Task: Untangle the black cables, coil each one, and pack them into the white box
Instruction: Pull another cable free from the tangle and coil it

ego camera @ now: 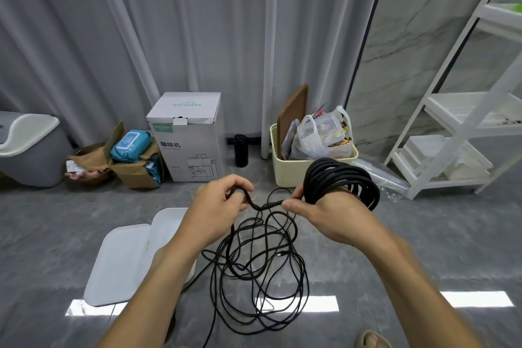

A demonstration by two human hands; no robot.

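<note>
Grey floor, curtain behind; white box (124,257) just left of cable tangle (254,277).
Right hand (324,215) carries coil (341,181) and pinches cable; left hand (217,203) grips it. Limp, light: feed by strand.

Black cable coil (340,181) looped around the right hand (327,217); loose black cables (260,271) tangled on the floor; white box (169,223) and lid (118,260) left.
</note>
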